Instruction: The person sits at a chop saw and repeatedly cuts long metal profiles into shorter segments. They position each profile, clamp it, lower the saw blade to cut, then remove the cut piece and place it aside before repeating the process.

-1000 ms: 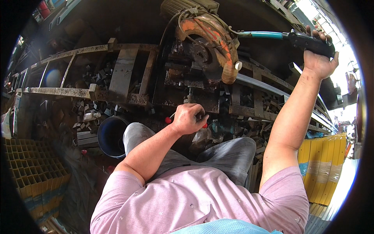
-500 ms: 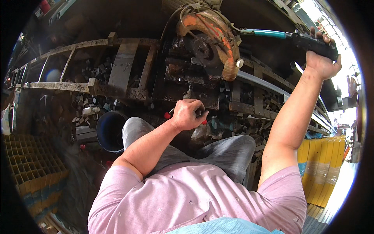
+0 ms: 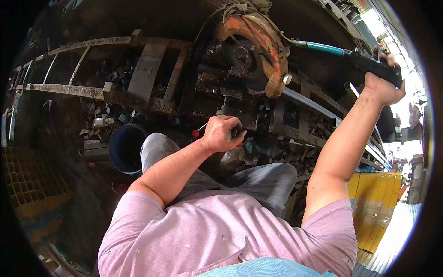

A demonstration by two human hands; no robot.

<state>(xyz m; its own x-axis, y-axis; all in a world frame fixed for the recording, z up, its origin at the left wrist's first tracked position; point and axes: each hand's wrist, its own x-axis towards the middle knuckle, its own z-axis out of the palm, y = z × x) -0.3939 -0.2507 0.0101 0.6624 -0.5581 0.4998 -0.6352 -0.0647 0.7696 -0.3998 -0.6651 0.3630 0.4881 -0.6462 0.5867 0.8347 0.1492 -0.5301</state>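
Note:
Ahead of me stands a cut-off saw with a worn orange blade guard (image 3: 276,55) over a dark round blade hub (image 3: 243,57). Its arm runs out to the right as a teal tube (image 3: 323,47), ending in a black handle (image 3: 376,68). My right hand (image 3: 383,83) is wrapped round that handle, arm stretched out. Close in front of my body, my left hand (image 3: 222,134) is closed on the vise crank, whose red knob (image 3: 195,133) sticks out beside it. The vise screw (image 3: 225,104) lies just beyond my knuckles; the crank's middle is hidden by my fingers.
A long silver metal bar (image 3: 314,105) lies on the right-hand rack. To the left runs a ladder-like roller frame (image 3: 69,91). A dark blue bucket (image 3: 124,150) stands by my left knee, among offcuts (image 3: 99,122). Yellow tubes are stacked left (image 3: 32,180) and right (image 3: 376,203).
The whole view has shifted slightly, with the saw and its handle a little farther right and the handle lower. Both hands keep their holds; the crank looks nearly unmoved.

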